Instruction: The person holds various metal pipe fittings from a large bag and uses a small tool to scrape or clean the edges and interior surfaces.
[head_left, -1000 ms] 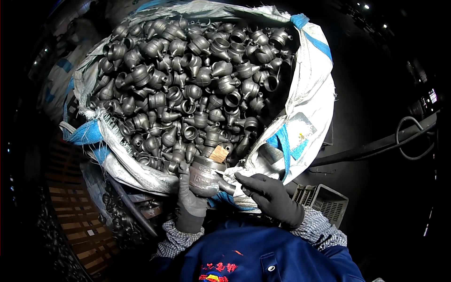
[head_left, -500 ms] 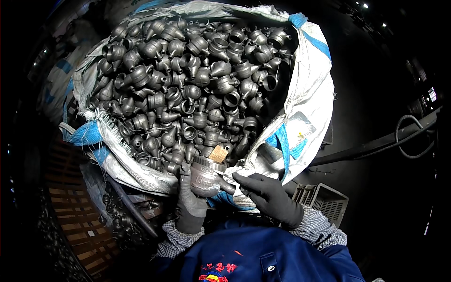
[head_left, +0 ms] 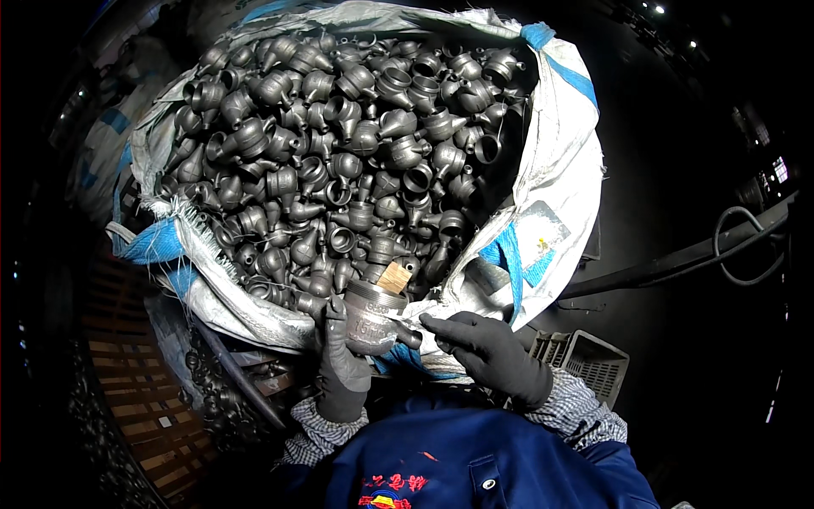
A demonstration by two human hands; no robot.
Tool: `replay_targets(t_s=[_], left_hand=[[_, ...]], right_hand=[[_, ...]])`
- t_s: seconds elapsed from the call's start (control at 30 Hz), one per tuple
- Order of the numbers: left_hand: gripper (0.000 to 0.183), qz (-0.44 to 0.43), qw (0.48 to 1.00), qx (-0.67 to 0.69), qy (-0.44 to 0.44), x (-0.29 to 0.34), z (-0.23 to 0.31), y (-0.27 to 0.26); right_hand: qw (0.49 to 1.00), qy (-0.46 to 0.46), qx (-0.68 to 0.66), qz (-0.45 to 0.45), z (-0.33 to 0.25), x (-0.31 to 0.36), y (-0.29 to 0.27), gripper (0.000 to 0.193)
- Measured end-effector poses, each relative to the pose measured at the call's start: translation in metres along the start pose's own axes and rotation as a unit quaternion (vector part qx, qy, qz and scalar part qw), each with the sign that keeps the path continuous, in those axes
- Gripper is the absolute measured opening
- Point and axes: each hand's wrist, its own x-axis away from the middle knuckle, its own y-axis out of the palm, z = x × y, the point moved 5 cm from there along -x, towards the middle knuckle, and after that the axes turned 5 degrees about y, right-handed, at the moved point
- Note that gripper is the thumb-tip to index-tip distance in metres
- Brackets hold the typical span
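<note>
My gloved left hand is closed round the left side of a grey metal meter housing. The housing is a round casting with a threaded, upward-facing rim, raised markings and a stub pipe on its right. At that pipe, my gloved right hand pinches a thin, pale, pointed tool, whose tip reaches the casting's side; its exact kind is unclear. Just behind the rim shows a small tan wooden piece; whether it touches the housing cannot be told. Many similar castings lie heaped beyond my hands.
A large white woven bulk bag with blue straps surrounds the heap. Right of my right arm stands a grey plastic crate. A slatted brown basket is at the left, and a dark bar crosses the right side.
My right hand has shifted very slightly to the right and down. The housing is turned a little in my left hand, which keeps its hold.
</note>
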Motion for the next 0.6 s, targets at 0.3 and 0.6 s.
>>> replay_targets(t_s=[0.3,0.6], left_hand=[[0.059,-0.005,0.996,0.055,-0.07,0.001,0.0,0.016],[0.066,-0.06,0.954,0.227,-0.187,-0.01,-0.025,0.02]], right_hand=[[0.989,-0.007,-0.114,0.097,0.007,-0.017,-0.006,0.054],[0.958,0.133,-0.251,-0.044,0.016,-0.044,0.017,0.045]])
